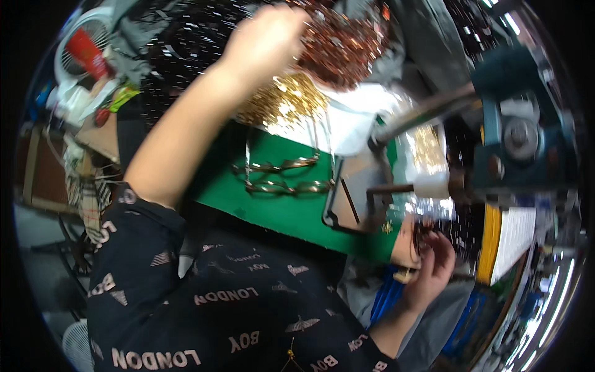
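My left hand (266, 38) reaches across to the far side, over the edge of a heap of shiny copper-brown pieces (347, 46); its fingers are smeared by motion. Just below it lies a pile of small gold-coloured metal pieces (288, 102). Two pairs of glasses frames (288, 188) with thin temples rest on the green mat (279, 217), one in front of the other. At the right, my right hand (431, 270) has its fingers curled at a small dark brown thing, too blurred to name, by the mat's corner.
A dark green machine (524, 142) with a metal rod stands at the right, its shaft reaching over a grey tray (356, 192). Clear bags (427, 152) with gold pieces lie beside it. A white fan (87, 46) is at the far left, and a yellow-edged stack (493, 242) at the right.
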Motion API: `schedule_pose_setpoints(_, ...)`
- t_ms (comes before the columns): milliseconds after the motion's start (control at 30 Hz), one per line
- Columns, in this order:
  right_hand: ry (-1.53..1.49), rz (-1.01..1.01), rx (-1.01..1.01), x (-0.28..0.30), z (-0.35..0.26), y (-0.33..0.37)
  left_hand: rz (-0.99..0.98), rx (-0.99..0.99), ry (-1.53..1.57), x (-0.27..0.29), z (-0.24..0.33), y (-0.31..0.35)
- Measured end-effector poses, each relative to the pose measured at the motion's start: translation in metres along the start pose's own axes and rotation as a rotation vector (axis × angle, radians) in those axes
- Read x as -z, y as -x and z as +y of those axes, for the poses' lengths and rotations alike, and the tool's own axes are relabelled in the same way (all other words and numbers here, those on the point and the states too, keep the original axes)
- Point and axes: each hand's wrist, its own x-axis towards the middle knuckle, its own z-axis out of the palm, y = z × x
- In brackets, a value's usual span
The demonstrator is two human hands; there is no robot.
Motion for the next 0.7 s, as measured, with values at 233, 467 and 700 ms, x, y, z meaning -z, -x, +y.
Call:
schedule_pose_setpoints(233,0.219,-0.242,-0.371,0.018,0.050,0.003,-0.241,0.131,0.186,-0.006,-0.010,-0.028)
schedule_pose_setpoints(467,0.558,-0.304,-0.296,0.002,0.068,-0.013,-0.619,0.023,1.929,0.017,-0.049,-0.004)
schedule_pose_setpoints(700,0.759,-0.371,0.144,-0.004,0.074,-0.024,-0.443,0.166,2.012,0.057,-0.049,0.039)
